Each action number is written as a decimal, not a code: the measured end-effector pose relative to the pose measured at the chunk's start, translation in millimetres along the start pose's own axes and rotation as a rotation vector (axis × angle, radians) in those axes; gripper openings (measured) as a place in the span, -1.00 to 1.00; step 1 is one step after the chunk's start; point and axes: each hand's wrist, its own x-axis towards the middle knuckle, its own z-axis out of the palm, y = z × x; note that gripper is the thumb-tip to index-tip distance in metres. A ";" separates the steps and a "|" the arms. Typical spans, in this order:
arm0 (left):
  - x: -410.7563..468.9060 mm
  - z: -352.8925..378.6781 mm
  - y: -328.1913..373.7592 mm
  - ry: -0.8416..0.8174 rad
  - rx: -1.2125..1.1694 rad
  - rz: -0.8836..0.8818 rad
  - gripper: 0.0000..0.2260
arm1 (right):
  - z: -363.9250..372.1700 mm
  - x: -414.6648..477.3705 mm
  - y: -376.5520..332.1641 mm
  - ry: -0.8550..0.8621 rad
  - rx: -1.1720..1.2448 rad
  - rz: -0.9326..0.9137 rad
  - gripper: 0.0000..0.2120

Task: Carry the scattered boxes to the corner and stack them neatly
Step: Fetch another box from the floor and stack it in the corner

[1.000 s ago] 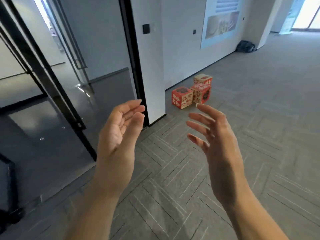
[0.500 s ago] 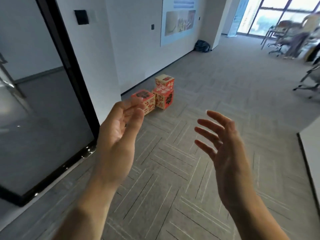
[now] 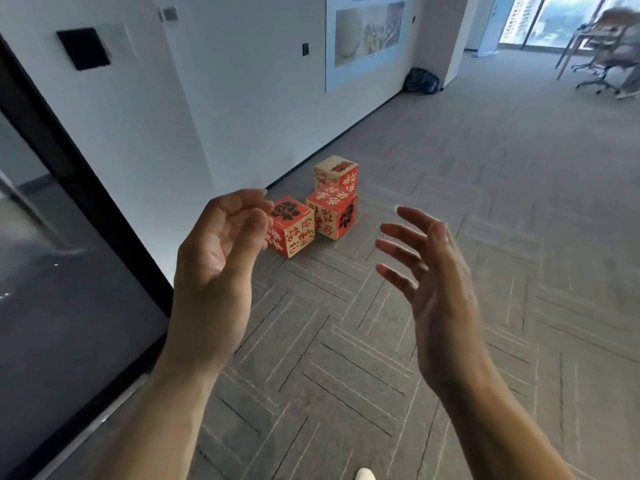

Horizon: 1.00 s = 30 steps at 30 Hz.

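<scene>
A: Where are the boxes at this moment?

B: Three boxes stand together on the grey carpet floor point(image 3: 467, 174), close to the foot of the white wall point(image 3: 242, 98), near the middle of the view. The near red box point(image 3: 292, 230) is the leftmost one and has a black flower on its top. The second red box point(image 3: 334, 218) stands just beside it, to the right and a little farther.

A: And the third?

B: The cream box point(image 3: 336, 171) is at the far side and higher. I think it sits on top of the second red box, but from this angle it may also stand behind it.

A: What do the hands do?

B: Both are raised in front of the person, palms turned toward each other, and both hold nothing. The left hand point(image 3: 214, 271) has its fingers loosely curled. In the view its fingertips cover a corner of the near red box, but the hand is well apart from it. The right hand point(image 3: 440, 289) has its fingers spread and relaxed.

A: What else is around?

B: At the left there is a glass door point(image 3: 62, 306) with a black frame. On the far wall hangs a poster point(image 3: 367, 36). A black bag point(image 3: 420, 81) lies on the floor to the right of it. Office chairs point(image 3: 606, 60) stand far at the right, blurred. The white tip of a shoe point(image 3: 365, 474) shows at the bottom edge.
</scene>
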 end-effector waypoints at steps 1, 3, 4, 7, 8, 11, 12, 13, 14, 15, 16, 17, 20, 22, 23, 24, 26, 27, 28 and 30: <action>18.9 10.0 -7.8 0.011 0.012 -0.014 -0.65 | -2.6 26.0 4.4 -0.013 0.006 0.012 -0.57; 64.1 31.8 -23.1 0.038 0.028 -0.016 -0.63 | -8.9 86.5 10.4 -0.027 0.014 0.012 -0.55; 88.5 42.0 -30.5 0.048 0.034 -0.012 -0.63 | -10.4 119.0 12.8 -0.032 0.017 0.008 -0.54; 151.2 58.7 -52.5 0.069 0.076 -0.054 -0.61 | -7.6 204.2 23.7 -0.055 0.024 0.053 -0.51; 172.0 62.2 -62.4 0.088 0.087 -0.057 -0.61 | -6.0 230.4 29.2 -0.060 0.019 0.046 -0.50; 235.6 72.4 -103.3 0.141 0.104 -0.094 -0.64 | 1.8 305.2 57.7 -0.059 0.009 0.061 -0.43; 257.2 76.7 -119.7 0.152 0.107 -0.109 -0.66 | 5.6 330.2 70.6 -0.057 0.002 0.073 -0.43; 278.4 81.4 -138.1 0.159 0.114 -0.123 -0.65 | 9.1 355.4 84.8 -0.061 -0.005 0.087 -0.45; 299.7 86.4 -158.4 0.160 0.117 -0.131 -0.63 | 13.4 380.7 98.9 -0.068 -0.015 0.095 -0.48; 321.2 92.1 -179.3 0.152 0.115 -0.139 -0.61 | 18.3 405.6 111.8 -0.069 -0.031 0.103 -0.49; 342.1 97.3 -199.1 0.140 0.112 -0.156 -0.60 | 23.2 429.3 122.9 -0.061 -0.045 0.112 -0.47; 365.6 102.4 -217.7 0.127 0.108 -0.174 -0.61 | 28.0 455.1 131.8 -0.055 -0.056 0.113 -0.42; 445.9 122.1 -267.2 0.097 0.100 -0.224 -0.64 | 37.4 538.4 150.2 -0.028 -0.115 0.105 -0.35; 499.8 139.2 -291.3 0.080 0.089 -0.236 -0.62 | 39.0 592.4 159.0 -0.003 -0.133 0.106 -0.30; 525.3 147.7 -299.9 0.067 0.089 -0.239 -0.62 | 39.2 616.6 162.7 0.009 -0.143 0.108 -0.27; 550.6 156.0 -307.8 0.052 0.090 -0.236 -0.64 | 39.5 640.2 167.0 0.017 -0.153 0.105 -0.24; 599.8 172.9 -324.6 0.022 0.103 -0.202 -0.67 | 39.7 687.4 178.9 0.028 -0.164 0.082 -0.21; 622.7 181.1 -335.3 0.016 0.119 -0.195 -0.67 | 39.3 711.7 187.1 0.035 -0.163 0.086 -0.23; 644.9 189.4 -349.1 0.023 0.135 -0.200 -0.66 | 39.6 738.0 197.1 0.036 -0.157 0.101 -0.29; 685.8 206.2 -382.1 0.039 0.162 -0.230 -0.64 | 38.9 791.8 220.0 0.027 -0.157 0.136 -0.44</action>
